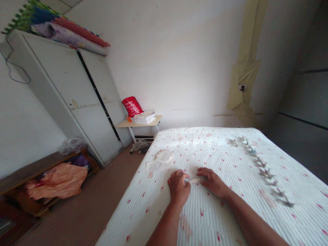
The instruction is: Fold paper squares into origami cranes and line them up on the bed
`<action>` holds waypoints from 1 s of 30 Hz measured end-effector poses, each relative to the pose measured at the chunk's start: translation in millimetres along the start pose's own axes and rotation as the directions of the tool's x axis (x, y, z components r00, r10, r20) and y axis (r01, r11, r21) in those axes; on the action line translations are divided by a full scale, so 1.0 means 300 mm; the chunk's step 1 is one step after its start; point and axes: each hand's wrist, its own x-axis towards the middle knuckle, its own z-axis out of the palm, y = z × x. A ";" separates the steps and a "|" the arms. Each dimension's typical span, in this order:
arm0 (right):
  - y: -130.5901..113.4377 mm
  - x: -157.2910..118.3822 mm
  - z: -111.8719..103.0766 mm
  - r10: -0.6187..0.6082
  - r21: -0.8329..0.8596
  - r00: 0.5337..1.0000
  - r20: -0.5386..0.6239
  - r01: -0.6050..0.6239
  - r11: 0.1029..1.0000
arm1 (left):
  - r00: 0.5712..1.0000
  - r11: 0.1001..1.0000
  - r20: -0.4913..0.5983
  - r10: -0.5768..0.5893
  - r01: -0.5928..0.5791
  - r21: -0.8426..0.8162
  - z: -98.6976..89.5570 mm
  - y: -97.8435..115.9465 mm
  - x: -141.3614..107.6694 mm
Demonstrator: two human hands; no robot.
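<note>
A small folded piece of paper [194, 180] lies low over the bed between my two hands. My left hand [178, 186] is closed on its left end, thumb and fingers pinching it. At the paper's right end are the curled fingers of my right hand [213, 182], which appear to grip the tip. Left of the hands, loose printed paper sheets [164, 156] lie on the quilted bedcover. Along the right side runs an uneven row of several folded paper figures [266, 173], shaped like cranes.
The bed [202, 212] has a white cover with red spots. Beyond it, a small table [146, 123] holds a red bag [132, 106] and a white box [145, 118]. A grey wardrobe [66, 78] stands left, near a low wooden shelf with an orange plastic bag [60, 181].
</note>
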 end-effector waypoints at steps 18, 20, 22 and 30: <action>-0.081 -0.001 -0.010 0.056 -0.033 0.998 -0.009 -0.057 0.998 | 0.999 0.999 -0.004 0.047 -0.047 0.022 -0.002 0.011 0.000; -0.079 -0.003 -0.008 0.068 -0.012 0.997 -0.020 -0.069 0.998 | 0.999 0.999 -0.006 0.046 -0.046 0.012 -0.005 0.014 -0.001; -0.080 -0.004 -0.008 0.089 0.007 0.996 -0.021 -0.089 0.996 | 0.998 0.998 -0.023 0.057 -0.057 -0.005 -0.007 0.015 -0.001; -0.072 -0.007 -0.004 0.088 0.057 0.996 0.010 -0.088 0.994 | 0.992 0.993 -0.086 0.096 -0.101 -0.055 0.008 0.005 0.002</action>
